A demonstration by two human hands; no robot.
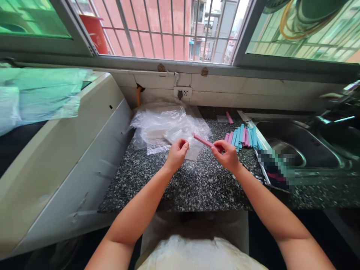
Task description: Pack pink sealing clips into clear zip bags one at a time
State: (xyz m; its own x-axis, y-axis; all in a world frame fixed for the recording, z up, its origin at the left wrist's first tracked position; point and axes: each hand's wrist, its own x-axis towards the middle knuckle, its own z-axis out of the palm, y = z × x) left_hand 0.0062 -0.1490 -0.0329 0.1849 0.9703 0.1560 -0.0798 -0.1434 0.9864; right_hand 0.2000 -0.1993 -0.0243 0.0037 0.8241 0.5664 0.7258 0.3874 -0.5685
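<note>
The right hand has its grip closed, thumb and fingers pinching one end of a pink clip; the rest of the clip juts out beyond the fingertips, slanting up toward the left hand but apart from it. The left grip is curled closed, thumb against forefinger; whether it holds anything cannot be told. Behind the left hand, clear bags lie heaped on the worktop. Beyond the right hand lie pink and blue clips, just beside the sink.
</note>
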